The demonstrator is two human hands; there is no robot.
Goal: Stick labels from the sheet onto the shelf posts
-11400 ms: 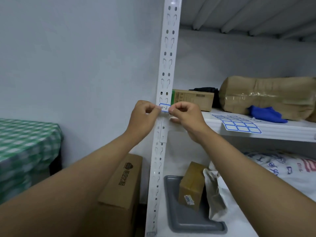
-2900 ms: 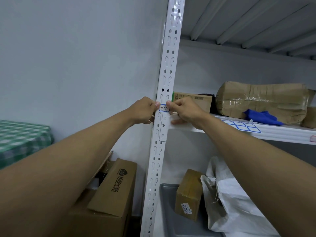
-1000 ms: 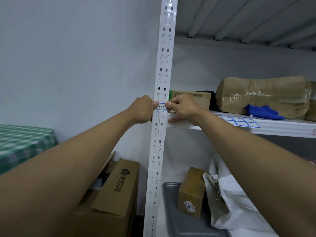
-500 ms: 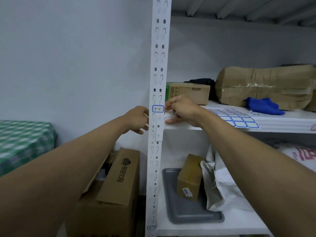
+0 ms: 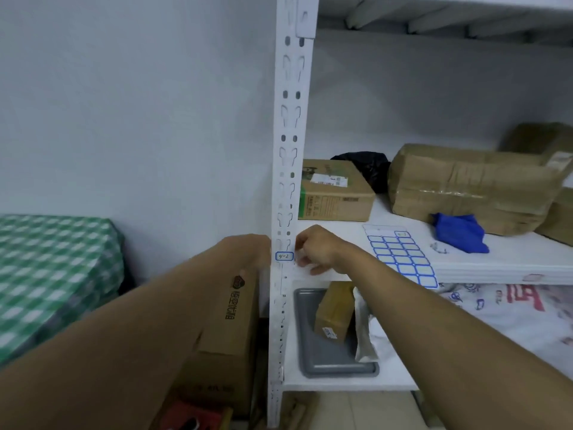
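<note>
a: head view. what differs from half a second back?

b: both hands sit lower in the picture and lie blurred. the left hand [image 5: 248,252] was apart from the shelf post [image 5: 286,181] at its 9 o'clock; now its knuckles reach the post's left edge. more of the floor shows under the bottom shelf.

a: and the label [image 5: 284,256]?

b: stuck flat on the front of the post, blue border, handwriting on it, level with the middle shelf [image 5: 496,268] edge, as it was half a second ago. eleven seconds back both thumbs were on it.

a: where is it against the fingers?

b: between the two hands. left hand just beside it at 9 o'clock, right hand [image 5: 313,249] just beside it at 3 o'clock. neither covers it.

a: finger state?

b: right hand fingers curled loosely, nothing in them. left hand's fingers lie behind the post and the blur; i cannot tell.

a: the sheet?

b: the label sheet [image 5: 400,252] lies flat on the middle shelf at 3 o'clock of the right hand, near a blue cloth [image 5: 459,232] and cardboard boxes [image 5: 335,193].
</note>
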